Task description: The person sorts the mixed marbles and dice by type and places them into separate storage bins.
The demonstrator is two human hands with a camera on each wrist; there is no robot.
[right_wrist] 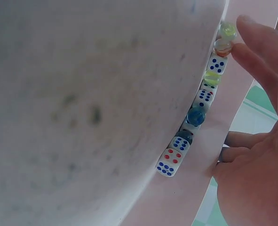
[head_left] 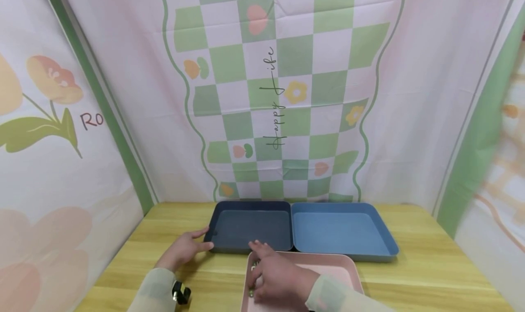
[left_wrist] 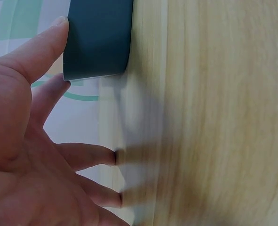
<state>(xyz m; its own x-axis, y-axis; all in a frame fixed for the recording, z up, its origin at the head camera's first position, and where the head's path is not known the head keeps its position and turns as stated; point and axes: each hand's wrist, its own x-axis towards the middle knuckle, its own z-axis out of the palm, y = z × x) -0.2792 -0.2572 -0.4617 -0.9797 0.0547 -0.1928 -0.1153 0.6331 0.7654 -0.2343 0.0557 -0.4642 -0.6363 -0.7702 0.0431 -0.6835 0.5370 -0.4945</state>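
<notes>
My left hand (head_left: 182,249) is at the left end of the dark blue tray (head_left: 254,232), its thumb and index finger touching the rim while the other fingers stretch apart beside it. A small dark spot or object lies inside that tray near its left wall. Over the left side of the pink tray (head_left: 348,268) is my right hand (head_left: 280,273). In the right wrist view, dice (right_wrist: 172,156) and glass marbles line the tray's wall, among them a blue marble (right_wrist: 196,116). Two right fingertips come close to an orange-streaked marble (right_wrist: 223,47); contact is unclear.
A lighter blue tray (head_left: 342,232) stands against the dark one's right side, behind the pink tray. All sit on a wood-grain table (head_left: 430,266). Printed cloth (head_left: 287,75) hangs behind and at both sides. A small black-and-yellow device (head_left: 182,293) is at the left wrist.
</notes>
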